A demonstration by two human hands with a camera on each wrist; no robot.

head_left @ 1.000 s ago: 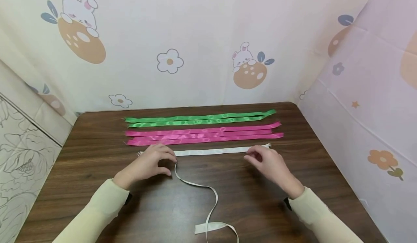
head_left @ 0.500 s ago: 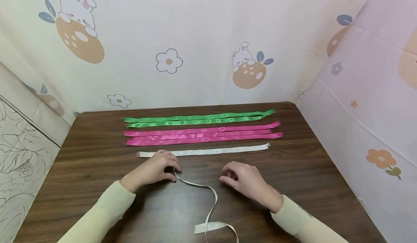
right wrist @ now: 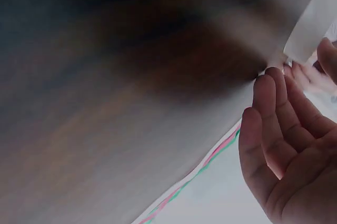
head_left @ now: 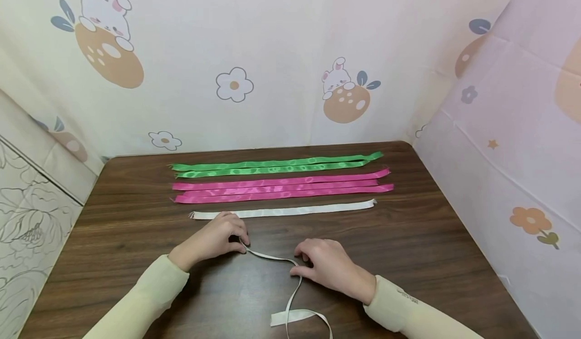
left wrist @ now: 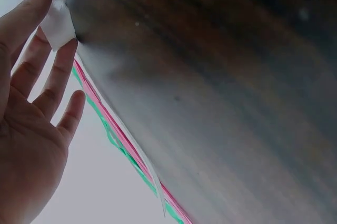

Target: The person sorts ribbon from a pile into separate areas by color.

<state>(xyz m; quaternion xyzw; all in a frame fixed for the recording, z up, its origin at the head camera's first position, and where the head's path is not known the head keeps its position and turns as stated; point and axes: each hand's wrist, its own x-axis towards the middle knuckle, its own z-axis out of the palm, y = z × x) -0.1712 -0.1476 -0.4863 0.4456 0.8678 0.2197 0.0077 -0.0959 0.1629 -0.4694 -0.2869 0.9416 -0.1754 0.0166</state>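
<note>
My left hand (head_left: 214,239) pinches one end of a loose white ribbon (head_left: 270,256) between thumb and fingers, low over the table. In the left wrist view the thumb lies across the face of this ribbon (left wrist: 59,27). From there it runs in a curve toward the near edge, and a flat piece of white ribbon (head_left: 292,316) lies at the bottom. My right hand (head_left: 333,268) is at the middle of the curve, thumb and index finger parted around the ribbon. Just behind the left hand, another white ribbon (head_left: 308,210) lies straight across the table.
Behind the straight white ribbon, several pink ribbons (head_left: 281,190) lie side by side. Green ribbons (head_left: 277,167) lie farther back on the dark wood table (head_left: 436,258). A printed curtain (head_left: 272,36) hangs along the table's back and right side.
My right hand has left the right end of the straight white ribbon and come nearer and leftward to the loose one. My left hand has drawn slightly nearer with the ribbon end.
</note>
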